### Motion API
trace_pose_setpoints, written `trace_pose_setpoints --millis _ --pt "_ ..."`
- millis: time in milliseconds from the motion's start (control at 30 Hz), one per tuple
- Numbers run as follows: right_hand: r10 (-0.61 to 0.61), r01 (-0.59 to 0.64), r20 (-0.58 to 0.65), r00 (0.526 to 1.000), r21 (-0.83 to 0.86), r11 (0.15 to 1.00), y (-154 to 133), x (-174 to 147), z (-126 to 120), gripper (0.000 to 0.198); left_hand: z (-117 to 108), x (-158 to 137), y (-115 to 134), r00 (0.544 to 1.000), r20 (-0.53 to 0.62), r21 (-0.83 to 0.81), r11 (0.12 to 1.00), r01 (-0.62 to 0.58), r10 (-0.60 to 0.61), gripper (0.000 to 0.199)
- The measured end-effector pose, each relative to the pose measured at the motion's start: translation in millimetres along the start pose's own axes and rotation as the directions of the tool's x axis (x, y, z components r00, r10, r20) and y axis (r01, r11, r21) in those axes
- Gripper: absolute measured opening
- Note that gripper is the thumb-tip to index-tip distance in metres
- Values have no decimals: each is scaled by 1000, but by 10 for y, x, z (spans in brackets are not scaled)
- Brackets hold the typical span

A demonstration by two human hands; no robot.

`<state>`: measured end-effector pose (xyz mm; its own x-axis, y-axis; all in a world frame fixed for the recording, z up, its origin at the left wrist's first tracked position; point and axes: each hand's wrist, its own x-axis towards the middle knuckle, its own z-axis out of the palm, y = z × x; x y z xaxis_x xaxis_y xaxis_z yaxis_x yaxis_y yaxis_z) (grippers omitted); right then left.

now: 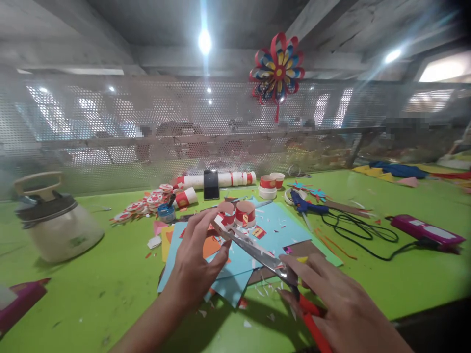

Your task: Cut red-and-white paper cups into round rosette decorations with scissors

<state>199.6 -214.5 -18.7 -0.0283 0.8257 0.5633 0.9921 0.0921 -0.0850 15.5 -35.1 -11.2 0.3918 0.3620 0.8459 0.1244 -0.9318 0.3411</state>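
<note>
Left hand (193, 255): half-curled, got hold of a red-and-white piece (220, 224)
Scissors (259, 254): over the blue paper (294, 225), long axis kinda diagonal, tips aimed away and leftward
Right hand (340, 294): curled round the red handles (317, 334)

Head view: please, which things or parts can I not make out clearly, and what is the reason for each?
Head view: scissors, handles partly covered by the right hand and running to the bottom edge.
Head view: paper piece, full shape partly hidden by the left hand.
Head view: magenta object, cut off by the left edge.
Head view: print on the red label, too small.
Head view: things beyond the perforated screen, blurred behind its mesh.
</note>
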Motion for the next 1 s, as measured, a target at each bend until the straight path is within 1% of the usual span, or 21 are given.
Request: trace_pose_setpoints --millis 133,300,433,533,667,800,1000 --pt "10 -9 43 999 -22 1000 1 -37 10 50 8 -4 -26 999 -10 106 993 -45 46 52" --pt "26 -24 46 999 -40 999 -5 -47 29 58 0 -1 -25 994 -21 207 973 -99 106 52" --pt "58 -57 65 996 -24 998 -40 -63 37 56 2 1 -17 994 -26 228 968 -101 109 51" --pt "71 -72 75 995 5 997 -69 -67 38 53 2 4 -2 995 -41 197 977 -80 90 50" --pt "30 -31 26 999 35 999 -75 -38 49 48 1 0 20 996 -66 154 987 -52 63 50" --pt "-5 5 -38 999 10 1000 -80 10 51 50 -2 -28 31 996 -82 163 986 -28 42 52" --pt "-38 37 -78 996 -20 999 -104 61 6 55 3 -29 38 988 -133 209 977 -44 73 55"
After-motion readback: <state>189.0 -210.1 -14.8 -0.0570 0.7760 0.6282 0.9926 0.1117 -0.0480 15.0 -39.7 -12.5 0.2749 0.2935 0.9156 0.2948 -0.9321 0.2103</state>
